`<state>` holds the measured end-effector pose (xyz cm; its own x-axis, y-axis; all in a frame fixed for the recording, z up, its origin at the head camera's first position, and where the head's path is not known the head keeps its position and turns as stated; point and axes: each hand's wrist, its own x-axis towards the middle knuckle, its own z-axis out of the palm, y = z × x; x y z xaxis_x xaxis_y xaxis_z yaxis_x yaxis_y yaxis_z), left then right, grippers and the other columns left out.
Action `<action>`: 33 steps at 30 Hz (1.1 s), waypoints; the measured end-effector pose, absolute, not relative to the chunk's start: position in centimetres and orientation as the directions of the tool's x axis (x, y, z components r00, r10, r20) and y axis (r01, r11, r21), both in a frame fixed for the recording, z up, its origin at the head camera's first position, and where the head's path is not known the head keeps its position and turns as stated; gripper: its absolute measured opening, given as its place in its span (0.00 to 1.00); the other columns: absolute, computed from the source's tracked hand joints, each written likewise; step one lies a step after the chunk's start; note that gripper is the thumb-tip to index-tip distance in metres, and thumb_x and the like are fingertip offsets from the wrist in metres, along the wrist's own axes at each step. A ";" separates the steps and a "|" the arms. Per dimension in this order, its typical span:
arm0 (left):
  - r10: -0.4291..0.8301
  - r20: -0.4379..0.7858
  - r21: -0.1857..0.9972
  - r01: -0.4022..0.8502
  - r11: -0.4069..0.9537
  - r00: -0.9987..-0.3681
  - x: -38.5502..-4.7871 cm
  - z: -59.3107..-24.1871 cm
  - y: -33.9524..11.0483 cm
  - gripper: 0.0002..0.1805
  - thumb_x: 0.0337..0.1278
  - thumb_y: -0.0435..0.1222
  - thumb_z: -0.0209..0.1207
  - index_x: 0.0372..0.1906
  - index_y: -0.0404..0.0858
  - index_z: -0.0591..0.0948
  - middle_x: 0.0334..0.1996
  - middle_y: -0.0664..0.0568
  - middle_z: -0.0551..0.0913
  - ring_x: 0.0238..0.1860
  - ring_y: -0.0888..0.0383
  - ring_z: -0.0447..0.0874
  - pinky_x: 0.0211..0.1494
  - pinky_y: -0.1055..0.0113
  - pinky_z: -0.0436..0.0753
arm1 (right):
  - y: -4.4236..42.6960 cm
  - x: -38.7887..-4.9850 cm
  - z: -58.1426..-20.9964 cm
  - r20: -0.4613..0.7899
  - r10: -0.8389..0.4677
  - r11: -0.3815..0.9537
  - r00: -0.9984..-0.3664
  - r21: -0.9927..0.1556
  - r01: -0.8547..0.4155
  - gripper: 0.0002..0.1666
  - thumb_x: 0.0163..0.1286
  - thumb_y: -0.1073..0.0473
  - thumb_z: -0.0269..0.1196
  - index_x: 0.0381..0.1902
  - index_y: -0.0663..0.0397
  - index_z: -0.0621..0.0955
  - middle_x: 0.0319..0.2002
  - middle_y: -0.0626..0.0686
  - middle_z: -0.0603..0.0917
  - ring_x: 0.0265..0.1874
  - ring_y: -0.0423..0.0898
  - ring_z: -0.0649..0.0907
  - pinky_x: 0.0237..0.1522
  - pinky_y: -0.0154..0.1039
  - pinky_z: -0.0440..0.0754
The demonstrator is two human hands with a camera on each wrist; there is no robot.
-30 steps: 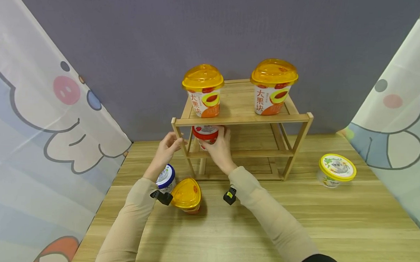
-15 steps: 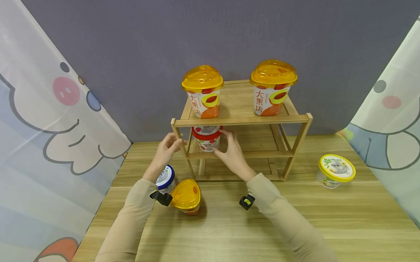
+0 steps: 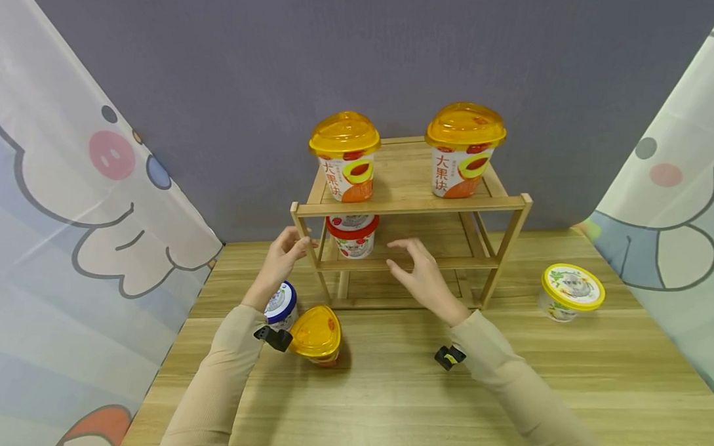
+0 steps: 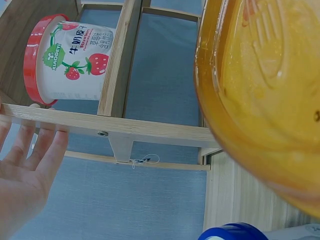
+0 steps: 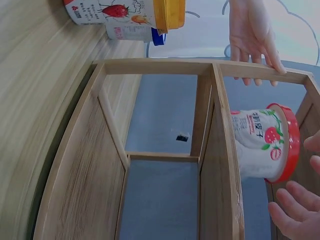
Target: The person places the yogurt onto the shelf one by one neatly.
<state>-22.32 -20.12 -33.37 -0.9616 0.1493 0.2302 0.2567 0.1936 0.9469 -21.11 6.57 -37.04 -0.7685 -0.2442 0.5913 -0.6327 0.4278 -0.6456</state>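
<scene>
A small wooden shelf rack [image 3: 411, 200] stands before me. My left hand [image 3: 280, 254] grips its front left post, fingers behind the post and thumb in front, as the right wrist view shows. A white yogurt cup with a red lid and strawberry print [image 3: 355, 242] stands upright on the middle tier, at the left. To its right, in front of that tier, my right hand [image 3: 421, 278] is held with loosely bent, spread fingers, apart from the cup and holding nothing. The right wrist view also shows the strawberry cup [image 5: 262, 143] close to the right fingertips.
Two orange-lidded yogurt cups, a left one [image 3: 345, 157] and a right one [image 3: 462, 151], stand on the top tier. On the table [image 3: 380, 394] are a blue-lidded cup [image 3: 282, 304] and another orange-lidded cup [image 3: 316, 333] by my left forearm, and a yellow-lidded cup [image 3: 572, 291] at right.
My right hand let go of the strawberry cup and drew back to the right and toward me. The cup stays on the middle tier. My left hand has kept its place.
</scene>
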 end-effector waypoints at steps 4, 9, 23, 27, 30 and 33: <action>0.144 0.227 0.948 0.253 0.194 -0.963 -22.4 -33.5 -20.1 0.13 0.64 0.32 0.45 0.49 0.28 0.66 0.45 0.25 0.70 0.45 0.52 0.74 0.56 0.47 0.66 | 7.6 -20.7 -37.2 0.624 -0.253 0.432 -0.739 -0.611 -0.663 0.13 0.58 0.66 0.61 0.42 0.60 0.76 0.42 0.55 0.77 0.46 0.51 0.75 0.49 0.47 0.72; 0.141 0.232 0.945 0.257 0.202 -0.962 -22.4 -33.4 -20.1 0.11 0.64 0.32 0.45 0.47 0.29 0.66 0.45 0.25 0.70 0.47 0.46 0.72 0.55 0.51 0.68 | 9.2 -20.1 -37.6 0.649 -0.265 0.443 -0.714 -0.576 -0.687 0.11 0.57 0.68 0.62 0.40 0.61 0.77 0.42 0.54 0.78 0.45 0.51 0.76 0.48 0.46 0.73; 0.138 0.233 0.951 0.255 0.174 -0.963 -23.2 -34.3 -20.5 0.11 0.63 0.32 0.46 0.46 0.30 0.67 0.46 0.26 0.70 0.43 0.58 0.75 0.54 0.57 0.70 | 15.2 -18.4 -38.7 0.686 -0.214 0.545 -0.695 -0.506 -0.668 0.13 0.49 0.76 0.64 0.34 0.63 0.78 0.31 0.54 0.81 0.32 0.50 0.79 0.36 0.26 0.73; 0.134 0.238 0.953 0.257 0.159 -0.962 -23.8 -35.0 -20.9 0.10 0.63 0.34 0.47 0.46 0.34 0.68 0.43 0.31 0.74 0.42 0.62 0.75 0.53 0.58 0.71 | 16.5 -17.9 -39.0 0.660 -0.186 0.586 -0.728 -0.520 -0.622 0.11 0.50 0.74 0.63 0.34 0.61 0.78 0.30 0.54 0.82 0.30 0.46 0.79 0.30 0.22 0.71; 0.136 0.246 0.948 0.267 0.171 -0.960 -23.9 -35.2 -21.0 0.11 0.63 0.36 0.47 0.46 0.34 0.68 0.41 0.39 0.76 0.43 0.58 0.75 0.54 0.56 0.70 | 17.6 -17.5 -39.3 0.638 -0.170 0.600 -0.751 -0.538 -0.592 0.09 0.53 0.72 0.63 0.34 0.60 0.79 0.28 0.52 0.82 0.28 0.39 0.78 0.27 0.23 0.71; 0.138 0.245 0.948 0.267 0.175 -0.960 -23.9 -35.3 -21.0 0.13 0.63 0.37 0.48 0.47 0.33 0.68 0.41 0.40 0.76 0.46 0.52 0.75 0.54 0.54 0.70 | 18.7 -17.1 -39.9 0.620 -0.169 0.607 -0.766 -0.547 -0.576 0.07 0.55 0.71 0.62 0.33 0.59 0.79 0.26 0.51 0.82 0.26 0.32 0.77 0.26 0.23 0.73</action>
